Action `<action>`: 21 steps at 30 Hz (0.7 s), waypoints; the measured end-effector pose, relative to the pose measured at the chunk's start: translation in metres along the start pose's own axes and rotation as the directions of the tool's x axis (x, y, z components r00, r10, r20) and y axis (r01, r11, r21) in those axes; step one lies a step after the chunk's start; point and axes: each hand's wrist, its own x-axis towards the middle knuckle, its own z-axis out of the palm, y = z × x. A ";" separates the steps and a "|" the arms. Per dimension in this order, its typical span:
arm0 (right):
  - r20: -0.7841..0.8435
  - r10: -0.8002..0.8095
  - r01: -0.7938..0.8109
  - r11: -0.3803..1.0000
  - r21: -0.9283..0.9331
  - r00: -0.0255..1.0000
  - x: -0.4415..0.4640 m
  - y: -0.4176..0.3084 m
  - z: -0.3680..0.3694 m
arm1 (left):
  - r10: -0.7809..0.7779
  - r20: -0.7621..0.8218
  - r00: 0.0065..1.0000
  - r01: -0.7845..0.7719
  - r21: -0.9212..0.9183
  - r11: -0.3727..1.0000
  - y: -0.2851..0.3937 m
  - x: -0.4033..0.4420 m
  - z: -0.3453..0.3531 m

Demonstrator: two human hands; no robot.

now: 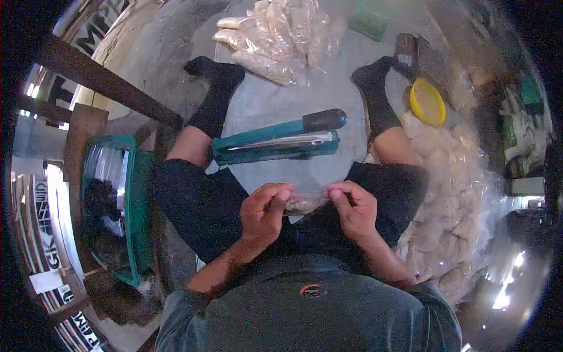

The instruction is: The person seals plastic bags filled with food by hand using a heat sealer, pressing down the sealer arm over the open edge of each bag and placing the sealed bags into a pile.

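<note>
Low between the thighs, a clear plastic bag with pale contents hangs between my two hands. The fingers of my left hand pinch its upper left corner, and my right hand pinches the upper right corner. Just beyond the hands lies a green sealer-like device with a long green arm and black handle, slightly raised at the handle end. Farther off, several filled clear bags are piled on the grey sheet between the feet.
Many filled bags lie along the right side, with a yellow bowl beyond them. At the left stand a green crate and a wooden beam. The legs flank the grey sheet.
</note>
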 end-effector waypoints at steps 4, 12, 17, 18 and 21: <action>-0.121 -0.082 0.093 0.992 0.080 0.989 0.000 0.013 0.014 | 0.040 0.066 0.997 -0.045 0.083 0.995 -0.004 0.003 -0.001; -0.035 -0.023 0.021 0.999 -0.042 0.999 -0.002 0.000 0.002 | -0.146 0.049 0.988 0.147 -0.004 0.989 0.003 0.007 -0.001; -0.072 -0.097 0.087 0.988 -0.127 0.993 -0.009 0.000 0.001 | -0.210 0.008 0.978 0.210 0.004 0.978 0.006 -0.001 0.003; -0.070 -0.068 0.061 0.992 -0.109 0.995 -0.009 0.003 0.002 | -0.205 0.027 0.978 0.204 0.021 0.979 0.006 -0.001 0.002; -0.062 -0.060 0.057 0.997 -0.060 0.996 -0.008 0.001 0.001 | -0.164 0.060 0.985 0.162 0.041 0.986 0.009 0.001 0.002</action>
